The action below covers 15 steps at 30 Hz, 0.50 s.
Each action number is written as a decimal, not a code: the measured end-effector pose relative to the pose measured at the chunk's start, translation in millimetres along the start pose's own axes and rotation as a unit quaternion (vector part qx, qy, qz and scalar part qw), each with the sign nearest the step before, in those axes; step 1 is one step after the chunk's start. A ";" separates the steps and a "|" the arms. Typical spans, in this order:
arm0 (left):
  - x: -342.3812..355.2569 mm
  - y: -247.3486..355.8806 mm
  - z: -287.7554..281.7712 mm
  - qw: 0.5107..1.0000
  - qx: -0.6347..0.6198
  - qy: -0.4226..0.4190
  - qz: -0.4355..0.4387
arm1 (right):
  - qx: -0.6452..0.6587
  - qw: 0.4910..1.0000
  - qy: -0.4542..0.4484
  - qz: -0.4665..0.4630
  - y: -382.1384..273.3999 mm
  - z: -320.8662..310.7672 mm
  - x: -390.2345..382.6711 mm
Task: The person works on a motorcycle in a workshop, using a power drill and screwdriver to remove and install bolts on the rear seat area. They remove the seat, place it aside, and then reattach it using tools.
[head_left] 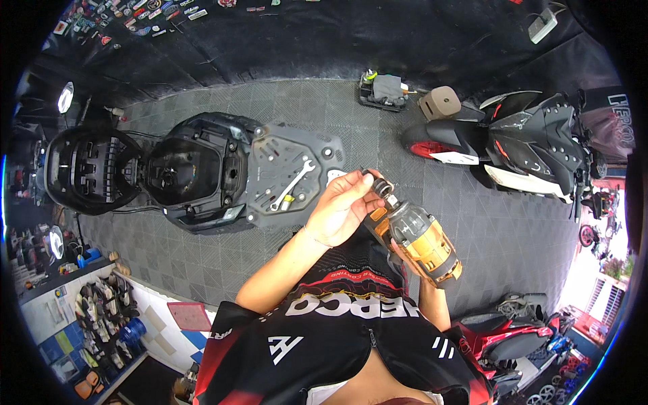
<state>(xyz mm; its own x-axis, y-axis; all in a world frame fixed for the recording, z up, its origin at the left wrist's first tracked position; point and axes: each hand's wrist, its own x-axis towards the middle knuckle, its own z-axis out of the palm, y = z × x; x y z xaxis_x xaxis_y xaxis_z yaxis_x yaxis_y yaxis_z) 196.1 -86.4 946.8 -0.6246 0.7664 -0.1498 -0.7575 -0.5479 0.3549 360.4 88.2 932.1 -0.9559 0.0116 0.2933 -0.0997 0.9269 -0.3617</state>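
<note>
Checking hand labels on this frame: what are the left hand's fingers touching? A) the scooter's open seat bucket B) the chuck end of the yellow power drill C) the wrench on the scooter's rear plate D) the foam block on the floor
B: the left hand has its fingers at the chuck of the drill, while the wrench lies untouched on the scooter.

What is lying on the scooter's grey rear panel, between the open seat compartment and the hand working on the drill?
A silver combination wrench lies on the grey rear panel, between the open compartment and the left hand at the drill, seen in the head view.
</note>
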 end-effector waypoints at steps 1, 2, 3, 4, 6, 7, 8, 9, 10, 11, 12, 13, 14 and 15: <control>13.7 -4.1 3.6 1.000 0.015 0.000 -0.006 | 0.075 0.997 -0.027 0.022 18.3 5.2 -0.5; 29.2 -8.6 7.0 1.000 0.007 -0.004 -0.008 | 0.150 0.986 -0.053 0.044 37.5 9.4 -0.1; 43.4 -16.9 10.4 1.000 -0.005 -0.006 -0.012 | 0.223 0.969 -0.084 0.068 55.3 9.7 -2.0; 58.3 -25.1 13.9 1.000 -0.018 -0.007 -0.016 | 0.225 0.966 -0.107 0.067 75.1 7.4 -1.1; 87.1 -39.1 26.0 1.000 -0.018 0.020 -0.005 | 0.155 0.976 -0.148 0.043 109.5 3.0 3.3; 102.7 -45.9 31.5 0.999 -0.018 0.029 0.001 | 0.084 0.983 -0.164 0.017 128.0 -0.7 9.3; 118.3 -51.6 36.8 0.999 -0.019 0.038 0.008 | -0.075 0.978 -0.185 -0.055 146.4 -4.9 16.5; 132.3 -55.7 42.8 0.998 -0.038 0.039 0.013 | -0.229 0.946 -0.186 -0.134 162.9 -10.5 24.2; 145.5 -58.0 46.3 0.998 -0.019 0.047 0.027 | -0.452 0.838 -0.174 -0.251 178.7 -16.3 33.9; 157.9 -58.4 47.7 0.997 0.000 0.057 0.043 | -0.640 0.668 -0.143 -0.351 193.4 -21.4 45.7; 171.2 -57.6 48.7 0.997 0.013 0.053 0.053 | -0.752 0.514 -0.111 -0.397 203.7 -29.9 60.0; 180.3 -53.0 46.8 0.996 0.030 0.057 0.068 | -0.833 0.317 -0.037 -0.452 215.3 -33.1 75.8; 188.9 -50.6 49.3 0.992 0.065 0.061 0.085 | -0.858 0.142 0.036 -0.493 226.9 -38.2 90.7; 194.8 -46.4 54.5 0.987 0.104 0.065 0.102 | -0.860 -0.107 0.096 -0.490 239.0 -34.9 94.8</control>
<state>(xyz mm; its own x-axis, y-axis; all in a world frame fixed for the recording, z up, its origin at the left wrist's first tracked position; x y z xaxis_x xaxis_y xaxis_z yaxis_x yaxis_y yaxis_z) 119.9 106.6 951.5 -0.7894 0.5903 -0.1685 -0.5665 -0.5947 0.5705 255.5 324.0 904.3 -0.7122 -0.3736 -0.5943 0.3287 -0.9256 0.1880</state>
